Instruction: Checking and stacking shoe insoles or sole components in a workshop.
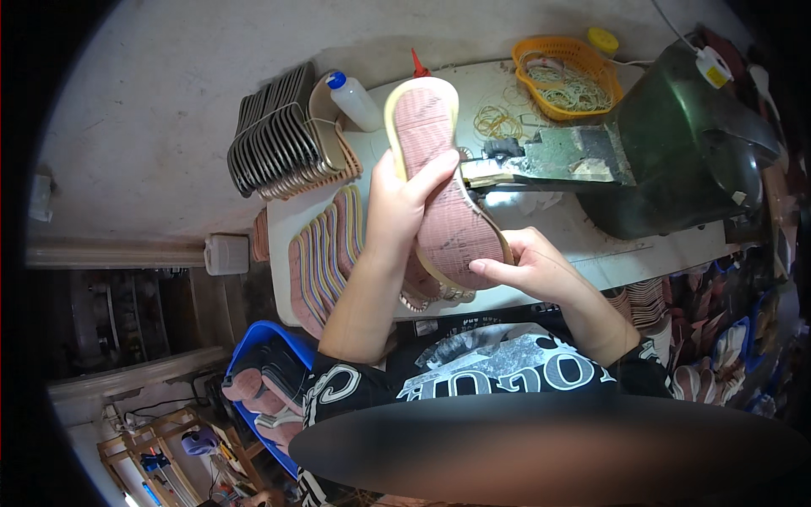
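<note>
Both my hands hold a pink shoe insole with a pale yellow rim, raised over the white table and seen from its flat side. My left hand grips it at the narrow waist, thumb across the face. At the wider end, my right hand pinches the edge, thumb on top and fingers beneath. The insole's right edge lies close to the tip of a green machine's arm; whether they touch, I cannot tell. Part of another insole or strap with a beaded edge shows below the held one.
Left on the table stand a banded stack of dark insoles, a white bottle and a row of pink insoles. An orange-yellow basket sits behind, beside loose rubber bands. The machine's green body fills the right.
</note>
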Available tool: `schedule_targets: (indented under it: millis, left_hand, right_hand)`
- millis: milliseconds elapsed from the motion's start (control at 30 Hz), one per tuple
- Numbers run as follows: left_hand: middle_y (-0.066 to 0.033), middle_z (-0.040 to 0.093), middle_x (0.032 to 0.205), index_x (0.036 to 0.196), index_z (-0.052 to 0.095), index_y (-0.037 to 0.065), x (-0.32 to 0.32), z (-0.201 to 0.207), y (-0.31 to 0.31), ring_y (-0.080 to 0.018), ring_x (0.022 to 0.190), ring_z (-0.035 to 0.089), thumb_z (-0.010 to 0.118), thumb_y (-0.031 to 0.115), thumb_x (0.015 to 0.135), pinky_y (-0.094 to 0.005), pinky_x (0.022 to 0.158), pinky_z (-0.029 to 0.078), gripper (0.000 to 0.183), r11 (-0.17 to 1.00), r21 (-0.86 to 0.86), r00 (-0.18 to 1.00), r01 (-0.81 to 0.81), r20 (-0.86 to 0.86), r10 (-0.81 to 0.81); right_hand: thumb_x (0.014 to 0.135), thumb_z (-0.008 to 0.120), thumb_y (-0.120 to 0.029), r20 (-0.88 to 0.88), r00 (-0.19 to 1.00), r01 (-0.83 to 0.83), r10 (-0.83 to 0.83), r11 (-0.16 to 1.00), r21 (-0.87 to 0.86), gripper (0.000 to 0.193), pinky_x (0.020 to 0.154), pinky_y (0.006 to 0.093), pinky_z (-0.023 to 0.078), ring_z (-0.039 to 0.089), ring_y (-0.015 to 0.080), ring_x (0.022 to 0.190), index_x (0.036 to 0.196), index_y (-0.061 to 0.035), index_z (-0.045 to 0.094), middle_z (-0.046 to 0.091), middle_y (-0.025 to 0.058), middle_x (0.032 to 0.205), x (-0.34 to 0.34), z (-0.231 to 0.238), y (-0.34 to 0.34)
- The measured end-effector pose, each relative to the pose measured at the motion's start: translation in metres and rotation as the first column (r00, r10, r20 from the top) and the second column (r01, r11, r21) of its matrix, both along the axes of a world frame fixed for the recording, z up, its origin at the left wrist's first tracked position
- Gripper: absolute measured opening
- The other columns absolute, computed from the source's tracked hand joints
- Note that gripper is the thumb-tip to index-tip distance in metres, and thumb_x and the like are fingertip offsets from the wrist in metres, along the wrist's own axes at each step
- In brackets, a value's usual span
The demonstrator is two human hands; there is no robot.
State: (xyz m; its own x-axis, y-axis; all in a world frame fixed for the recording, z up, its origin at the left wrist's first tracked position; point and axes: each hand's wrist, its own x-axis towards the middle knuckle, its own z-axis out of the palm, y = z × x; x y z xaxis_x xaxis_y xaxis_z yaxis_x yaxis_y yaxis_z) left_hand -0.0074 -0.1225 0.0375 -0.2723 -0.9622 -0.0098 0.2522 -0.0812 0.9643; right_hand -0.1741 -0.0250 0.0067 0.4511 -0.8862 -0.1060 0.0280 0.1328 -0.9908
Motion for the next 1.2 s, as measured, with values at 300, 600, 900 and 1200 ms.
schedule_targets:
  millis: [300,600,900,1200]
  left_hand:
    - [-0.0074,0.066,0.086,0.101,0.059,-0.004,-0.021,-0.060,-0.056,-0.0102,0.071,0.061,0.071,0.015,0.082,-0.0241,0.064,0.050,0.029,0.977,-0.210,0.942,0.026,0.332,0.047]
    - [-0.0068,0.065,0.075,0.088,0.063,-0.004,-0.032,-0.041,-0.069,-0.0104,0.062,0.060,0.069,0.016,0.083,-0.0241,0.057,0.049,0.022,0.996,-0.041,0.906,0.077,0.420,-0.052]
    - [-0.0268,0.034,0.141,0.113,0.059,-0.007,-0.021,-0.038,-0.098,-0.0381,0.135,0.021,0.070,0.053,0.074,-0.0445,0.111,0.024,0.072,0.869,-0.492,0.635,0.055,0.689,0.350]
    - [-0.0050,0.059,0.096,0.095,0.060,0.005,-0.017,0.021,-0.131,-0.0163,0.095,0.055,0.080,0.037,0.069,-0.0331,0.088,0.042,0.046,0.421,-0.009,0.201,0.907,0.888,-0.414]
  right_hand:
    - [0.090,0.063,-0.016,0.284,0.887,0.302,-0.364,0.923,0.240,0.027,0.079,0.0247,0.049,0.061,0.0082,0.085,0.110,0.0027,0.063,0.067,0.0048,0.099,0.000,-0.011,0.004]
    - [0.089,0.064,-0.020,0.312,0.891,0.174,-0.330,0.883,0.436,0.028,0.061,0.0254,0.057,0.069,0.0183,0.076,0.104,0.0047,0.063,0.068,0.0136,0.090,0.013,-0.020,0.012]
    - [0.091,0.061,-0.021,0.441,0.745,0.272,-0.501,0.831,0.484,0.029,0.059,0.0267,0.056,0.068,0.0196,0.068,0.100,0.0065,0.063,0.068,0.0157,0.082,0.035,-0.013,-0.010]
    - [0.093,0.058,-0.024,0.435,0.701,0.348,-0.566,0.803,0.484,0.031,0.058,0.0255,0.056,0.068,0.0174,0.065,0.102,0.0053,0.061,0.068,0.0146,0.080,0.042,-0.013,-0.033]
